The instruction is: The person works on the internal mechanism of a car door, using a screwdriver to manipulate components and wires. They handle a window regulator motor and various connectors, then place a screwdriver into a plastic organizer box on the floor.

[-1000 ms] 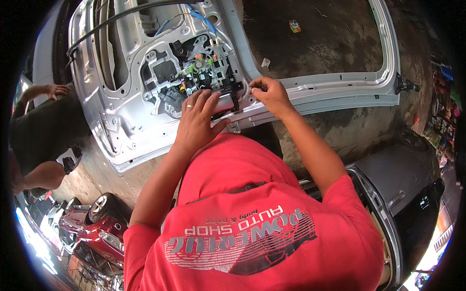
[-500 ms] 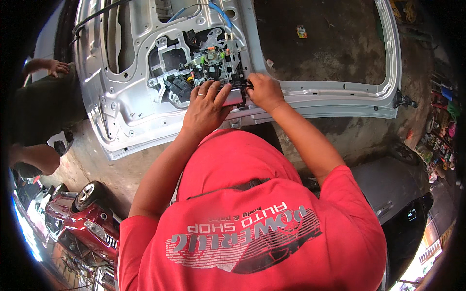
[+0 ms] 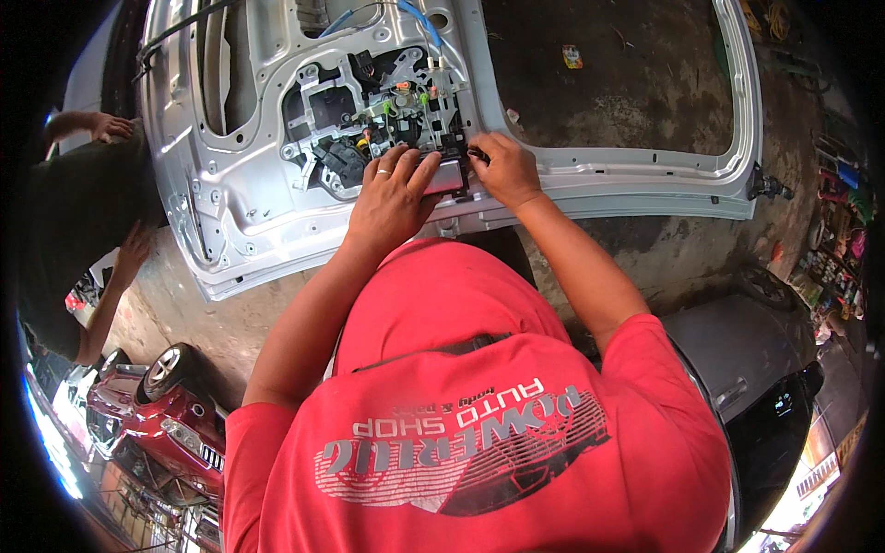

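Bent over a silver car door, a person in a red shirt worked bare-handed on the lock mechanism, which sat in a cutout by the door's near edge, just left of the large window opening. The left hand, a ring on one finger, lay palm down with its fingers over a silver box on the mechanism's near side; whether they were clamped on it could not be told. The right hand was just beside the mechanism's right edge, thumb and forefinger together on a small dark piece, too small to make out. A blue-sleeved cable curved toward the door's far edge, and a black fitting stuck out at the near right corner. Through the window opening, a yellow-and-red packet lay on the stained floor. Beyond the door's left edge stood a co-worker in dark clothing. A red car stood at lower left, a gray car at lower right.
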